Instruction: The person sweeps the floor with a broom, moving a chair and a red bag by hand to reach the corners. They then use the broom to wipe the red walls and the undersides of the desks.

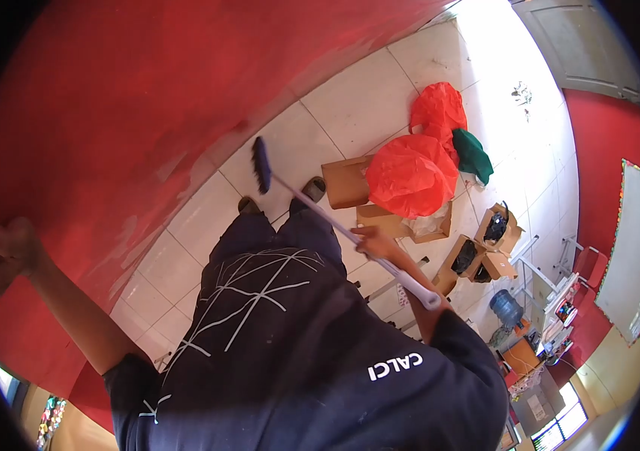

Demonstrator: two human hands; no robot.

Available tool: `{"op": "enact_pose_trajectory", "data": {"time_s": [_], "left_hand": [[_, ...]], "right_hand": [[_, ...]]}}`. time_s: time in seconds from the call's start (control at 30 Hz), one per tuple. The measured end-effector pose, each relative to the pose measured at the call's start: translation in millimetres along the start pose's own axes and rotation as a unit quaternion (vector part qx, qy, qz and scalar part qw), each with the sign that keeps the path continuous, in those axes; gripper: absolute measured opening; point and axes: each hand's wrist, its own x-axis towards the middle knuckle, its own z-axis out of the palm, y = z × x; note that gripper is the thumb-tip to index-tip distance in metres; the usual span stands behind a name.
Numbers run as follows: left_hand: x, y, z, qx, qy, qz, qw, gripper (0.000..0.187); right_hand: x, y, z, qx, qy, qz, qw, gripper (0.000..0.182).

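Note:
A broom with a pale purple handle (318, 213) and a dark bristled head (261, 164) slants across in front of my body. My right hand (377, 243) is closed around the handle, whose thick pale end lies along my forearm. The bristled head is by the foot of the red wall, close to my shoes (312, 189). Out to the left, my left hand (15, 242) is at the red wall (147, 98). Its fingers look curled in, with nothing visible in them; whether it presses on the wall is hard to tell.
Red plastic bags (414, 174) and a green bag (473, 156) lie on or beside an opened cardboard box (391, 221). More boxes (497, 263) with black contents stand to the right. Beyond are a blue water jug (506, 307), desks, and a whiteboard (630, 252). White tiles (357, 98) cover the floor.

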Motion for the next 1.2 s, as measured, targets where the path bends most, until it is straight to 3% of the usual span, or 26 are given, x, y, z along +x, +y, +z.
{"op": "enact_pose_trajectory", "data": {"time_s": [0.13,0.23,0.27,0.37,0.43,0.5,0.63,0.73,0.8,0.87,0.9,0.97,1.13,1.2], "left_hand": [[6,3,-2,0.01,0.002,0.011,1.0,0.053],[12,4,-3,0.016,0.011,0.018,1.0,0.053],[13,6,-3,0.013,0.013,0.017,1.0,0.052],[15,7,-1,0.008,0.019,0.016,1.0,0.052],[18,8,-3,0.012,0.024,0.021,0.999,0.052],[18,7,-4,0.009,0.026,0.02,0.999,0.051],[20,8,-3,0.008,0.038,0.02,0.999,0.051],[21,10,2,0.006,0.049,0.024,0.998,0.05],[24,12,-1,0.009,0.046,0.018,0.999,0.05],[20,12,-6,0.049,0.017,-0.006,0.999,0.051],[26,20,-7,0.044,0.012,-0.031,0.998,0.05],[36,28,-8,0.043,0.0,-0.062,0.997,0.048],[40,35,-15,0.05,-0.033,-0.097,0.993,0.046],[40,34,-22,0.064,-0.044,-0.094,0.993,0.043]], "right_hand": [[56,-11,-8,-0.142,0.031,-0.064,0.987,0.042],[62,1,-87,-0.213,0.052,-0.095,0.971,0.043],[71,19,-116,-0.239,0.096,-0.146,0.955,0.039],[41,-32,-184,-0.329,0.165,-0.099,0.924,0.034],[66,-27,-223,-0.29,0.232,-0.049,0.927,0.034],[80,-37,-242,-0.383,0.342,-0.054,0.856,0.034],[65,-60,-251,-0.268,0.418,-0.038,0.867,0.025],[42,-33,-234,-0.227,0.405,-0.136,0.875,0.032],[21,-21,-195,-0.119,0.375,-0.133,0.909,0.03],[10,1,-156,-0.2,0.314,-0.23,0.899,0.032],[-10,-9,-125,-0.075,0.272,-0.162,0.946,0.034],[-42,-29,-77,0.013,0.193,-0.082,0.978,0.038],[-8,14,-60,0.056,0.08,-0.054,0.994,0.029],[30,31,-100,-0.23,0.104,-0.2,0.947,0.023]]}}
